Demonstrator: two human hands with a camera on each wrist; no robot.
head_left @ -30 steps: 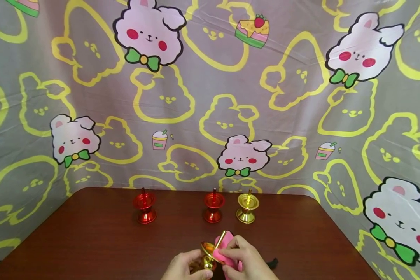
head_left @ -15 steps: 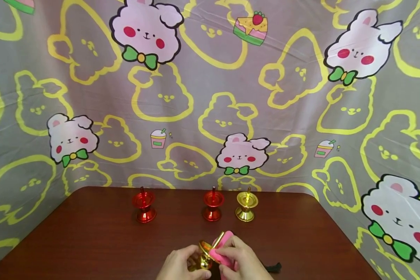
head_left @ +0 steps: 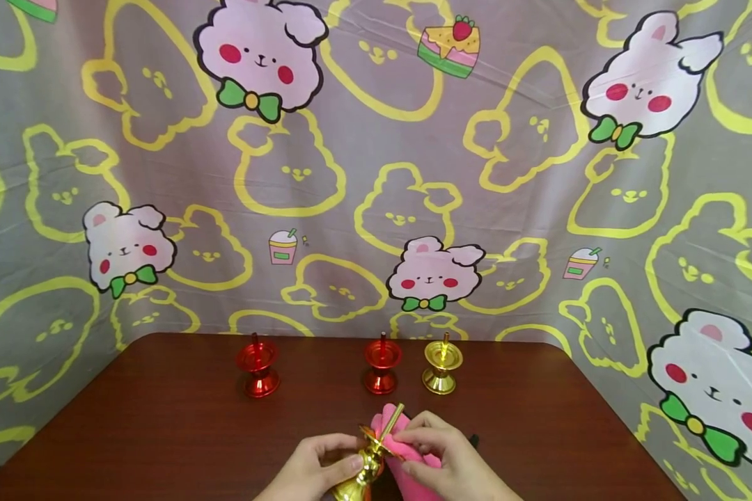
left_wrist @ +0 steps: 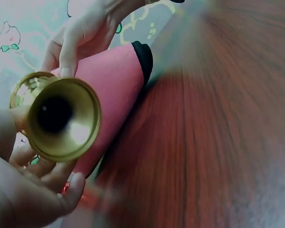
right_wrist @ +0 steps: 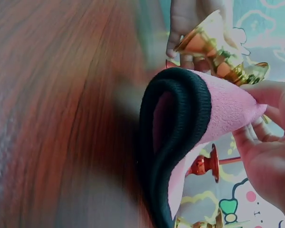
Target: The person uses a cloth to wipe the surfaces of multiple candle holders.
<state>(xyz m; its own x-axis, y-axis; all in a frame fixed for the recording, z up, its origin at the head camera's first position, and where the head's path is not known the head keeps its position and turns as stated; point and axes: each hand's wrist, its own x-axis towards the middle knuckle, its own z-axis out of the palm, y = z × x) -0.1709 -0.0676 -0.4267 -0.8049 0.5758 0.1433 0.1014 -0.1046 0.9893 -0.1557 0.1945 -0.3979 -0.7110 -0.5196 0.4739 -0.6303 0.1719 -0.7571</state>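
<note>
Left hand (head_left: pixel 326 459): immediately left of the held candle holder (head_left: pixel 370 460), fingers and thumb curled round its waist and foot; grip closed on it.

Held candle holder: gold, shiny, raised between the two hands near the front of the table; tilted, spike leaning up and to the right. Its flared foot points back toward the person, showing a dark hollow in the left wrist view.

Right hand (head_left: pixel 439 451): immediately right of the held candle holder, pinching a pink cloth between thumb and fingers.

Pink cloth (left_wrist: pixel 109 85): at the right side of the held candle holder, against its dish, part of it rising behind the spike; folded over on itself, black edging (right_wrist: pixel 204 102) along one border.

Table (head_left: pixel 163 431): dark reddish-brown, wood-grained, extending beneath and beyond the held candle holder.

Standing gold holder (head_left: pixel 440 381): upright, beyond the held candle holder and to its right.

First red holder (head_left: pixel 381 380): upright, almost directly beyond the held candle holder, near the standing gold one.

Second red holder (head_left: pixel 261 381): upright, beyond the held candle holder and well to its left.

Curtain (head_left: pixel 351 240): grey, farthest from the held candle holder, printed with yellow outlines and white rabbit heads (head_left: pixel 431 271) wearing green bows.
</note>
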